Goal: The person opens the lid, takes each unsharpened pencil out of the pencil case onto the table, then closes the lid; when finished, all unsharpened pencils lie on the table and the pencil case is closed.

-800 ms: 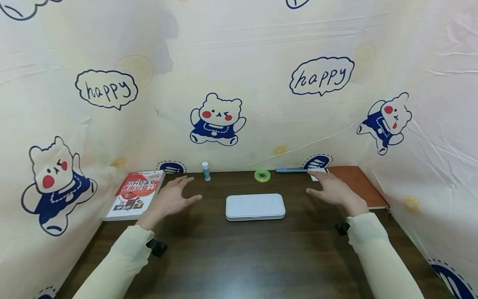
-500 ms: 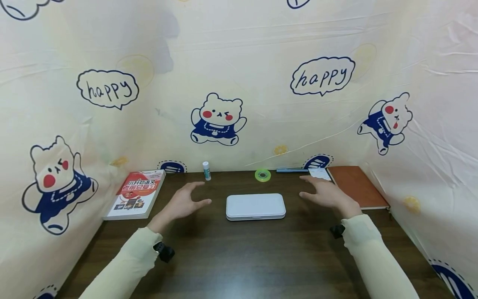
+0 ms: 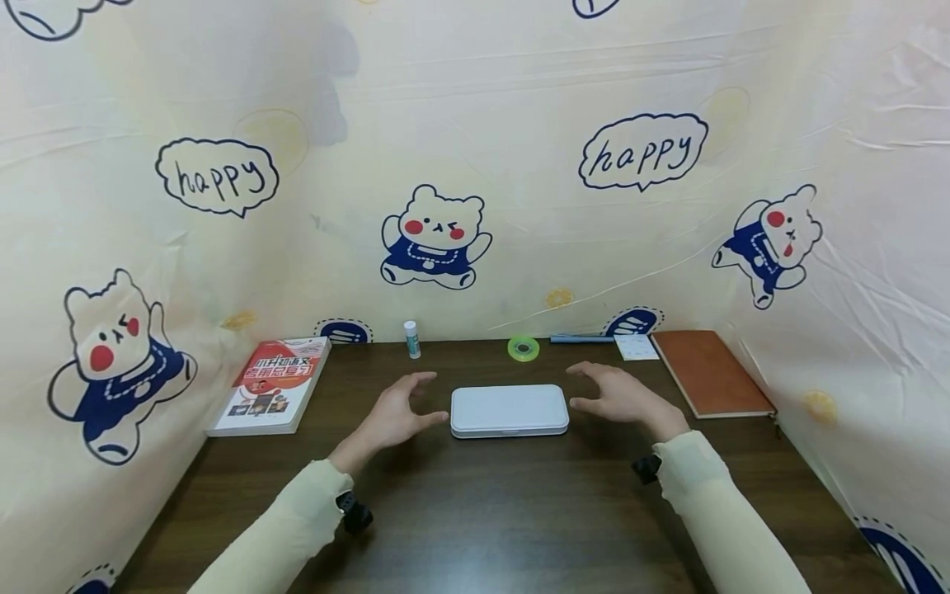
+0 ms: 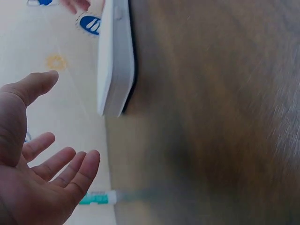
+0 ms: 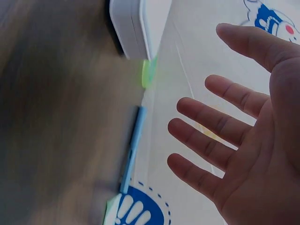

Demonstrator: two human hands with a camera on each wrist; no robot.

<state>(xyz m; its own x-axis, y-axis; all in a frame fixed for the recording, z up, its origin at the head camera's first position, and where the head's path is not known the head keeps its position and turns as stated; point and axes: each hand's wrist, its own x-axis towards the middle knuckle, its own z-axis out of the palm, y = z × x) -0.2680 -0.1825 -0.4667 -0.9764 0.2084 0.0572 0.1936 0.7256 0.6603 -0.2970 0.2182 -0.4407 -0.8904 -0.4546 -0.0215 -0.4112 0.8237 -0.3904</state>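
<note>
A flat white case with rounded corners (image 3: pixel 509 410) lies in the middle of the dark wooden table. My left hand (image 3: pixel 395 417) is just off its left end, thumb toward the case and fingers spread. Off the right end is my right hand (image 3: pixel 622 396), its thumb and fingers also reaching toward the case. Both hands hold nothing. In the left wrist view the case's end (image 4: pixel 117 65) stands beyond the loosely bent fingers (image 4: pixel 84 176). The right wrist view has the spread fingers (image 5: pixel 206 119) apart from the case (image 5: pixel 140 28).
Along the back stand a glue stick (image 3: pixel 411 339), a green tape roll (image 3: pixel 523 348), a blue stick-like item (image 3: pixel 581 338) and a white paper slip (image 3: pixel 636 346). A red-and-white book (image 3: pixel 272 386) lies left, a brown notebook (image 3: pixel 712 374) right. A printed cloth (image 3: pixel 519 148) hangs behind.
Both hands have moved inward and toward me, from near the book and the paper slip to either end of the white case. The case has stayed put; the paper slip is now uncovered.
</note>
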